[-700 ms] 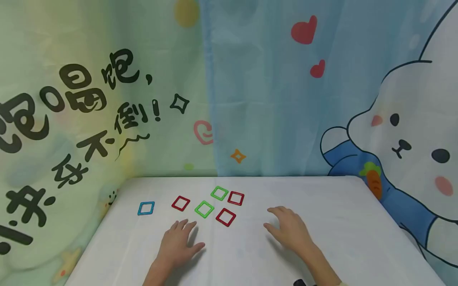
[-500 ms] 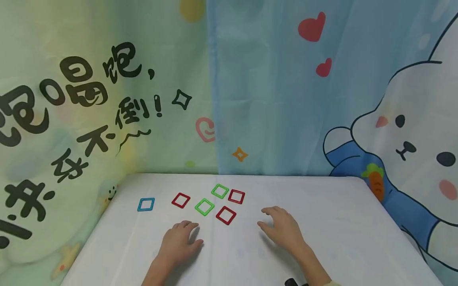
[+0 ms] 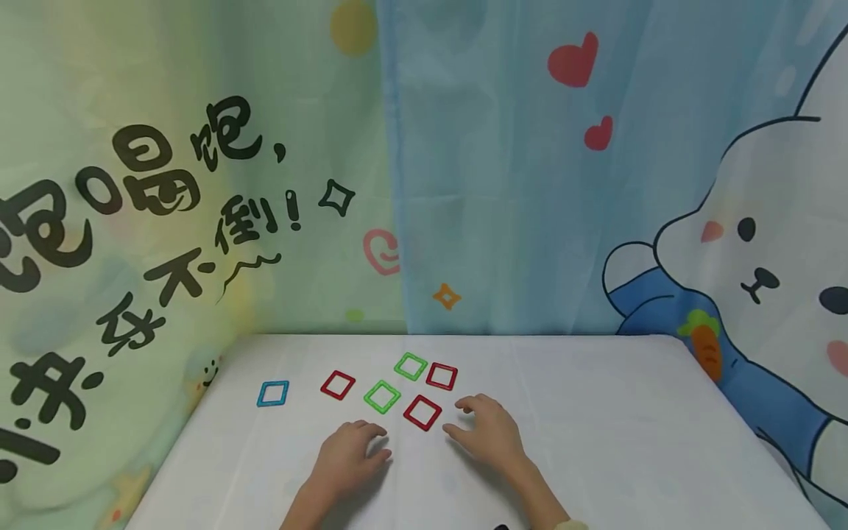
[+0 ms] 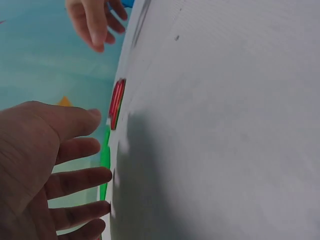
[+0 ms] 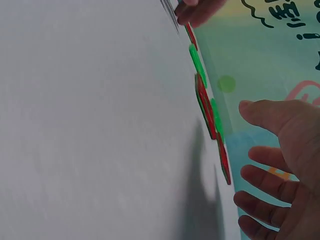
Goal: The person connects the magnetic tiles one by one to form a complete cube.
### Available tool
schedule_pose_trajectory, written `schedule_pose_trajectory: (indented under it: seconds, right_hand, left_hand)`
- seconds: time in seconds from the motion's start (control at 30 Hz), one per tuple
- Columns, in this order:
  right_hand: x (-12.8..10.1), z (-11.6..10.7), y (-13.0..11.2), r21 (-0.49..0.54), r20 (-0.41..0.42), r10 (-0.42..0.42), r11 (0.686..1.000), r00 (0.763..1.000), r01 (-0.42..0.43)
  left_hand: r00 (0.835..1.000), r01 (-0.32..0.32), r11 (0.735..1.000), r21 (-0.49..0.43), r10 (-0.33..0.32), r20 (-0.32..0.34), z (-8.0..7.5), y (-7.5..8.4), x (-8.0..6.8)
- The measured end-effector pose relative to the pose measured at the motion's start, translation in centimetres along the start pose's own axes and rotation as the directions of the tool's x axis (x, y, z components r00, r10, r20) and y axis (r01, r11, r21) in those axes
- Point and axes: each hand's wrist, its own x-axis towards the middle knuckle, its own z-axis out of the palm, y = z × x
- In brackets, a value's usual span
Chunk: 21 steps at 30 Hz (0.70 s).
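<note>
Several small square frames lie flat on a white table. At the far left is a blue square frame; to its right comes a red square frame. Two green square frames sit mid-group, with two more red square frames, one at the back and one in front. My left hand hovers over the table in front of the green frame, fingers loosely bent, holding nothing. My right hand is just right of the front red frame, thumb and fingers apart, also holding nothing. In the left wrist view, the left hand shows spread fingers.
A printed curtain with hearts, lettering and a rabbit hangs directly behind the table's back edge. A small dark object shows at the bottom edge near the right forearm.
My right hand has moved left, close to the front red square frame. My left hand has shifted slightly right. The square frames lie as before; the head view has tilted a little.
</note>
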Motion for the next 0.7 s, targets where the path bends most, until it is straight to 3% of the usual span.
schedule_pose_trajectory:
  seconds: [0.27, 0.47, 0.7]
  right_hand:
    - [0.2, 1.7, -1.1, -0.058, 0.025, 0.017, 0.998, 1.000, -0.016]
    - [-0.6, 3.1, -1.4, -0.129, 0.049, 0.074, 0.989, 0.996, -0.067]
    - [0.2, 3.2, -2.1, -0.158, -0.014, 0.054, 0.986, 0.998, -0.056]
  left_hand:
    - [0.998, -0.042, 0.998, -0.055, 0.039, -0.043, 0.6, 1.1, 0.9]
    - [1.000, 0.005, 0.992, -0.124, -0.003, 0.015, 1.3, 1.0, 0.5]
    - [1.000, -0.007, 0.987, -0.160, 0.004, -0.017, 0.5, 0.8, 0.8]
